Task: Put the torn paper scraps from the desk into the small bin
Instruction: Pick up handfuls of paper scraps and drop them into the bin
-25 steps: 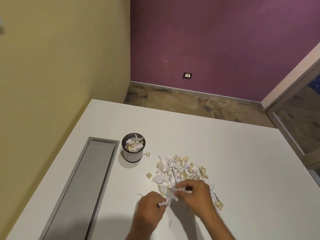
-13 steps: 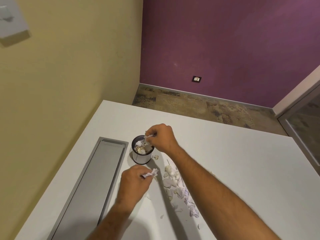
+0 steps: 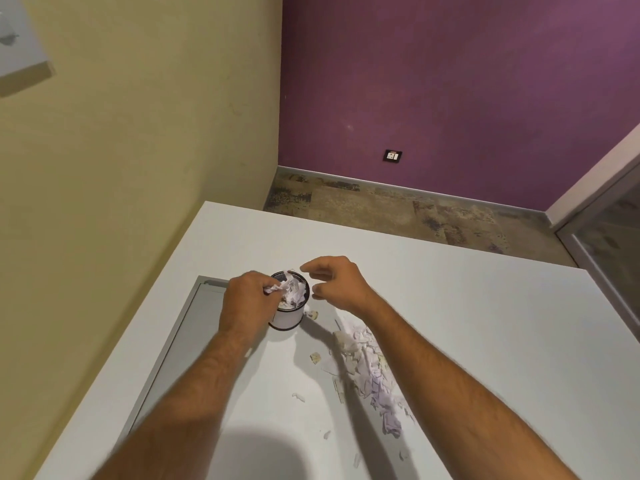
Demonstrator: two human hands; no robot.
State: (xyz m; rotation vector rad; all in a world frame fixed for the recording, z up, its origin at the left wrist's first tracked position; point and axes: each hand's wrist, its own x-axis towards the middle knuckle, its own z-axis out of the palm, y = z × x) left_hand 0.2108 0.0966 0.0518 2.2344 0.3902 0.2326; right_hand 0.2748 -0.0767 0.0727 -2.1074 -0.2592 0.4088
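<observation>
White desk (image 3: 467, 323) set into a corner: yellow wall (image 3: 138, 133) on the left, purple wall (image 3: 450, 81) ahead with a wall socket (image 3: 392, 155) low down. Mottled brown floor (image 3: 398, 209) beyond the desk edge. Grey cable-tray lid (image 3: 180, 344) recessed along the desk's left side. Small bin (image 3: 289, 315) stands just beside it, heaped with paper. Left hand (image 3: 247, 303) over the bin's rim, fingers pinching crumpled scraps (image 3: 277, 289). Right hand (image 3: 334, 282) beside the bin, fingers loosely curled, holding nothing. Scrap pile (image 3: 370, 372) lies on the desk under the right forearm; stray bits nearby.
</observation>
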